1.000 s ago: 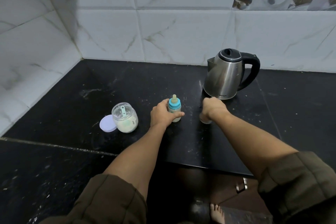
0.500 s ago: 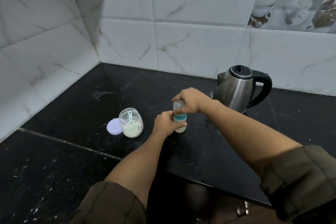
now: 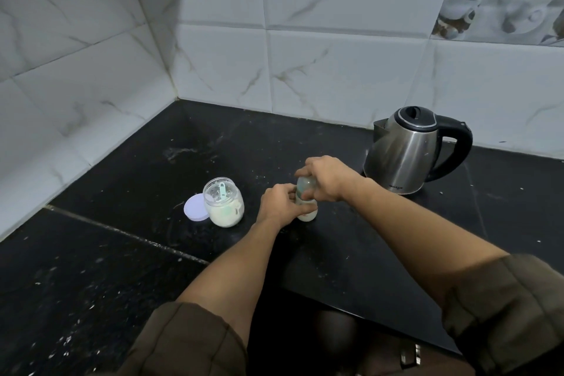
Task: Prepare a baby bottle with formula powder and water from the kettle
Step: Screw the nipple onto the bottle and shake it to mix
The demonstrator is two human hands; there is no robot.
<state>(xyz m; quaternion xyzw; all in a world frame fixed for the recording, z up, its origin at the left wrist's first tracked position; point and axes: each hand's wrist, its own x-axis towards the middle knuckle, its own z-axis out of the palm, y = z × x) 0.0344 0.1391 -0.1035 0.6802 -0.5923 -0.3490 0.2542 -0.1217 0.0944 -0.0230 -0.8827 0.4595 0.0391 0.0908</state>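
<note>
A small baby bottle [image 3: 306,213] with milky liquid stands upright on the black counter [image 3: 146,180]. My left hand [image 3: 279,203] grips its body from the left. My right hand [image 3: 325,177] is curled over the clear cap [image 3: 305,185] on top of the bottle, hiding the teat. A glass jar of formula powder [image 3: 223,205] with a pale green scoop inside stands open to the left, its lilac lid [image 3: 195,207] lying beside it. The steel kettle [image 3: 406,152] with a black handle stands at the back right.
White marble-look tiled walls meet in a corner at the back left. The counter's front edge runs diagonally at lower right, with a cabinet handle [image 3: 410,356] below it. White specks dot the counter.
My right hand picked up the clear cap from the counter beside the bottle and brought it down over the bottle's teat. My left hand stayed on the bottle. The view tilted upward.
</note>
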